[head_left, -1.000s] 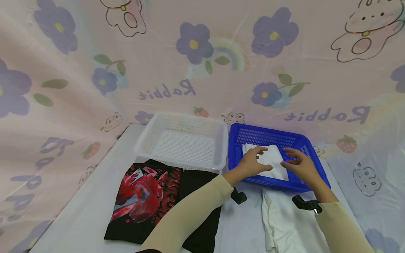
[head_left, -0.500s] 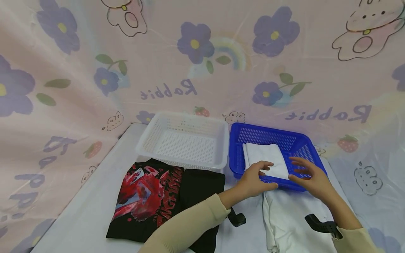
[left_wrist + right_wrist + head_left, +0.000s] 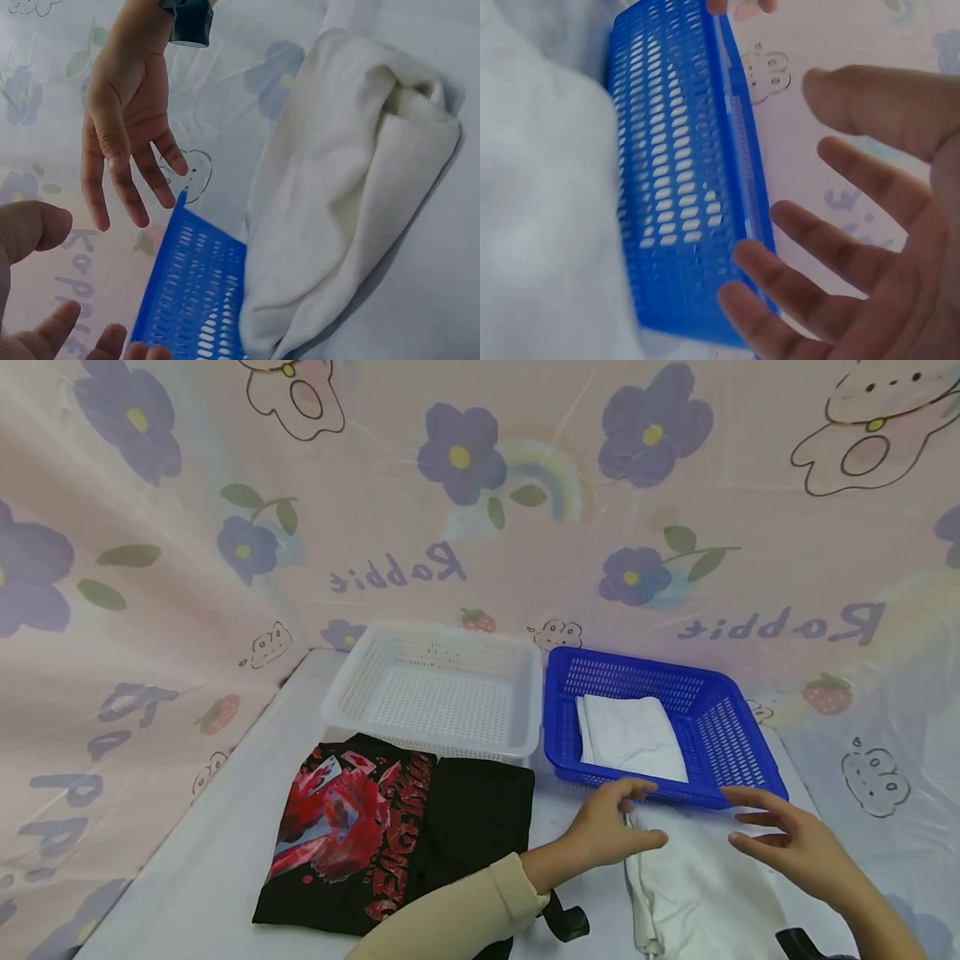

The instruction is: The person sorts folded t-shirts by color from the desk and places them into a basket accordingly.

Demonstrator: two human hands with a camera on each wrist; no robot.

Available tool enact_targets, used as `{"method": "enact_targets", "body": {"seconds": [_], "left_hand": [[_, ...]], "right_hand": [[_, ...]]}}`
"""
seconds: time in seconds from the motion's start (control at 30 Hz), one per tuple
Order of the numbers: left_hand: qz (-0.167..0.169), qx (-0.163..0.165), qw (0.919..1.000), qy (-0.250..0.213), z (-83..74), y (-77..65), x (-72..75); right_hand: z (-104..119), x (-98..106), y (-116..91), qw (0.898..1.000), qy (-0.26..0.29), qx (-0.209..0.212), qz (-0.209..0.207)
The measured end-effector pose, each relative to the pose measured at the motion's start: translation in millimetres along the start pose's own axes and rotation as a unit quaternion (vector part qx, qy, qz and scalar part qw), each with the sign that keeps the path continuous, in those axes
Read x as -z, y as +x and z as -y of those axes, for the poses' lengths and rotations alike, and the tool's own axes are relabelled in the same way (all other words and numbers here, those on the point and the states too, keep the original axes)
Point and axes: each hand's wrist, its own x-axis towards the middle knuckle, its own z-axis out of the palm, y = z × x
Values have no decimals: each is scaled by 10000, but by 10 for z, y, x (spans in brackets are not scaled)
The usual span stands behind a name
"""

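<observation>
My left hand (image 3: 611,828) hovers by the front edge of the blue basket (image 3: 738,752), fingers loosely bent and holding nothing. Off the basket's front right corner, my right hand (image 3: 795,843) is also free, its fingers spread in the right wrist view. A folded white cloth (image 3: 633,739) lies inside the blue basket, toward its left side. Below and between both hands is a larger off-white garment (image 3: 697,893), folded with creases along its left edge; in the left wrist view the same garment (image 3: 337,195) looks thick and bunched.
A white perforated basket (image 3: 442,693) stands left of the blue one. In front of it lies a folded black garment (image 3: 480,810) with a red print, partly covered by my left sleeve (image 3: 457,910). A patterned curtain (image 3: 480,527) backs the table.
Both hands have drawn back from over the folded white cloth in the blue basket toward the table front, the right one also shifting right. The cloth stays in the basket.
</observation>
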Motion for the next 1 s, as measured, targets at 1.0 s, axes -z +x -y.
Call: {"method": "enact_targets", "body": {"seconds": [1.0], "left_hand": [[115, 1706, 9847, 345, 347, -143, -586]], "right_hand": [[-810, -334, -365, 9509, -357, -2267, 2079]]}}
